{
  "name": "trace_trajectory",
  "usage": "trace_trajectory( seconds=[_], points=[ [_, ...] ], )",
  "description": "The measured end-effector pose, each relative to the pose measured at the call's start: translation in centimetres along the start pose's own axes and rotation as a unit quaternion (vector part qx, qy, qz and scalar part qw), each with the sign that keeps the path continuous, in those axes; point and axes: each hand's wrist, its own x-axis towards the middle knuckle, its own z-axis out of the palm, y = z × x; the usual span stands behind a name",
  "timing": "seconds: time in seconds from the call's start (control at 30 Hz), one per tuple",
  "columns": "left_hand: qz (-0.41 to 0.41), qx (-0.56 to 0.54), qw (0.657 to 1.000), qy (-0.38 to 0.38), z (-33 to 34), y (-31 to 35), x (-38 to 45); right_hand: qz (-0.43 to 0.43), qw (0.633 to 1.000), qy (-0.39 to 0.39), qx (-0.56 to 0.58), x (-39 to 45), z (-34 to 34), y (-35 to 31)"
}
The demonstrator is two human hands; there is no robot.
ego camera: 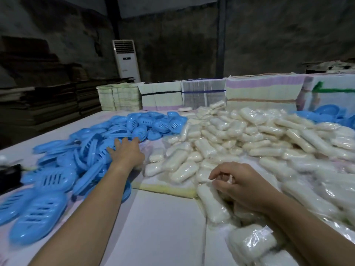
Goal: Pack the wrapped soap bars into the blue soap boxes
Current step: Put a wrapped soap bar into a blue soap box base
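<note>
A big heap of blue slotted soap boxes (pixel 92 150) covers the left of the white table (pixel 159 227). A large pile of white soap bars in clear wrap (pixel 249 135) fills the right side. My left hand (pixel 126 152) stretches far forward, fingers spread, resting on the blue boxes at the heap's right edge; it holds nothing. My right hand (pixel 240 185) lies curled on the near edge of the soap pile, its fingers bent over a wrapped soap bar (pixel 213 204); whether it grips the bar is unclear.
More blue boxes (pixel 330 114) lie at the far right. Bundled stacks of flat cartons (pixel 203 95) line the back of the table. A black object (pixel 9 175) sits at the left edge. A white standing air conditioner (pixel 125 60) and dark stacked cardboard (pixel 48 104) are behind.
</note>
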Motion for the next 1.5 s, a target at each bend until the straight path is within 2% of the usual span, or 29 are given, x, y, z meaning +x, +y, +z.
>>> trace_trajectory(
  seconds=[0.17, 0.3, 0.37, 0.4, 0.47, 0.53, 0.7, 0.97, 1.03, 1.17, 1.3, 1.37, 1.43, 1.5],
  points=[
    [0.009, -0.006, 1.000, 0.017, -0.1, -0.1, 0.3, -0.008, 1.000, 0.013, 0.014, -0.2, -0.1, 0.0],
    [0.066, -0.094, 0.989, 0.097, -0.3, 0.1, 0.4, -0.013, 1.000, 0.019, 0.015, -0.3, -0.1, -0.1],
    [0.048, -0.068, 0.988, 0.133, -0.4, -0.1, 0.7, -0.015, 0.999, 0.022, 0.017, -0.3, -0.1, -0.2],
    [0.019, -0.049, 0.992, 0.114, -0.3, -0.3, 0.9, -0.014, 0.999, 0.023, 0.020, -0.3, -0.1, -0.2],
    [-0.036, -0.007, 0.999, 0.029, -0.1, -0.8, 1.2, -0.012, 0.999, 0.023, 0.026, -0.4, -0.1, -0.3],
    [-0.046, 0.042, 0.998, -0.014, 0.0, -1.0, 1.1, -0.012, 0.999, 0.021, 0.025, -0.3, -0.1, -0.3],
    [-0.016, 0.042, 0.998, 0.041, -0.9, -0.5, 0.9, -0.010, 0.999, 0.021, 0.027, -0.3, -0.2, -0.4],
    [0.027, 0.034, 0.999, 0.021, -2.3, 0.0, 0.0, 0.004, 0.999, 0.024, 0.031, -0.4, -0.1, -0.5],
    [0.062, -0.011, 0.997, 0.055, -2.4, 0.4, -0.3, 0.007, 0.999, 0.024, 0.033, -0.4, -0.1, -0.5],
    [0.205, -0.156, 0.954, 0.155, -2.1, 2.9, -2.2, 0.018, 0.999, 0.028, 0.039, -0.4, -0.2, -0.5],
    [0.330, -0.319, 0.871, 0.177, -2.3, 6.0, -5.6, 0.025, 0.998, 0.033, 0.053, -0.4, -0.3, -0.6],
    [0.352, -0.423, 0.827, 0.117, -2.2, 7.5, -7.4, 0.026, 0.994, 0.079, 0.069, -0.2, -0.5, -0.7],
    [0.360, -0.497, 0.790, 0.024, -1.6, 8.9, -8.8, 0.033, 0.983, 0.155, 0.090, -0.1, -1.0, -0.9],
    [0.371, -0.503, 0.779, -0.034, -0.8, 9.6, -9.6, 0.039, 0.966, 0.236, 0.094, 0.0, -2.0, -1.0]
  ],
)
